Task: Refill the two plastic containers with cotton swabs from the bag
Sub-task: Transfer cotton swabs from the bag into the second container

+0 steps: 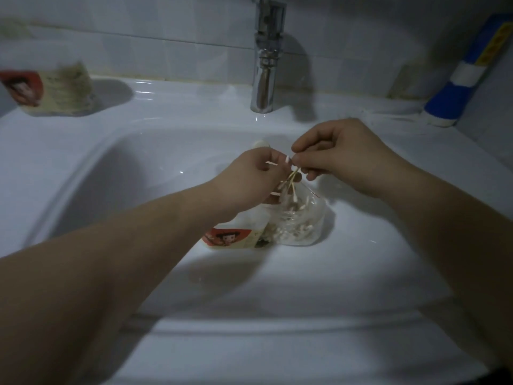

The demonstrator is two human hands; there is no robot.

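**Item: cotton-swab transfer at a wash basin, dim light.**

**Hazards.**
- The work is held directly over the white sink (111, 168). A swab slipping from either pinch would likely drop into the basin, and if the basin is wet it would be spoiled.
- The swab sticks cross one another. Pulling a few free could drag others out and scatter them.
- The bag is thin and crumpled. Tugging could tip it and spill its stock.
- The receiving container stands well apart on the counter, so loose swabs face a long carry.

**Position.**
- Cotton swabs (291, 182): a small fan of sticks rises from the mouth of the clear plastic bag (299, 223). The bag lies in the basin just below both hands, and more swabs show through its film.
- Left hand (249, 176): fingers curled round several swabs at the bag's mouth, white tips poking out between them. Whether it also grips the film cannot be told.
- Right hand (341, 154): fingertips pinched on the upper ends of the same fan, touching the left.

**Surroundings.**
- Labelled container (55, 93): blurred, far left on the counter. A second one is not seen.
- Chrome faucet (266, 65): behind the hands.
- Blue-and-white tube (466, 79): leaning at right.
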